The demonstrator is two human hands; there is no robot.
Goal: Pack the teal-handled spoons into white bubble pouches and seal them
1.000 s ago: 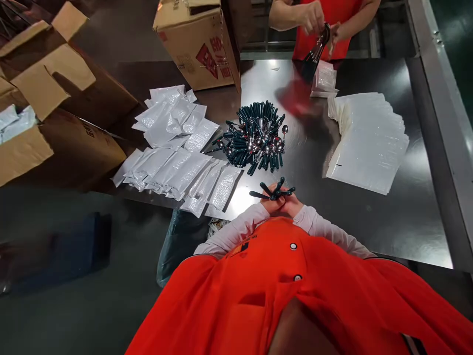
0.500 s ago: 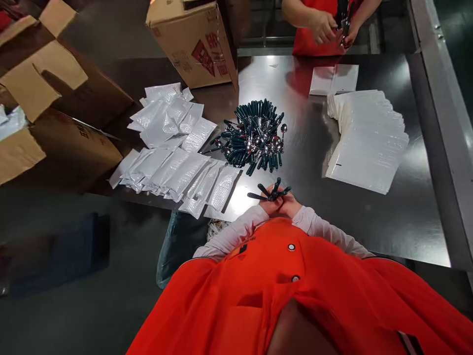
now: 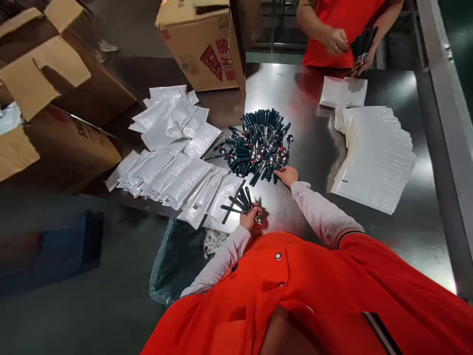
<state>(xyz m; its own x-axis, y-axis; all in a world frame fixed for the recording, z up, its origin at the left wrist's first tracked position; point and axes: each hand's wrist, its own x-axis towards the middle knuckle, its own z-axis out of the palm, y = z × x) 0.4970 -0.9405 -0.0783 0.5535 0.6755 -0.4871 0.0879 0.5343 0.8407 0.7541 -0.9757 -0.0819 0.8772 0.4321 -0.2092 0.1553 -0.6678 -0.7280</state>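
Observation:
Several dark-green-handled spoons (image 3: 242, 198) are fanned out in my left hand (image 3: 250, 218), which is closed around their metal ends near the table's front edge. My right hand (image 3: 288, 175) reaches to the near right edge of a heap of like spoons (image 3: 254, 148). Its thumb and fingers pinch the handle of one spoon (image 3: 275, 178) there. Metal bowls and dark handles lie jumbled in the heap, many handles pointing outward.
Filled white bubble mailers (image 3: 177, 172) lie left of the heap; a fanned stack of flat mailers (image 3: 377, 158) lies right. Cardboard boxes (image 3: 203, 49) stand behind and at left. Across the steel table (image 3: 291, 207), a co-worker's hand (image 3: 364, 61) holds dark-handled utensils.
My hands have parted: the left moved left with the fanned spoons, the right reached forward to the heap. The co-worker's hands have also moved apart.

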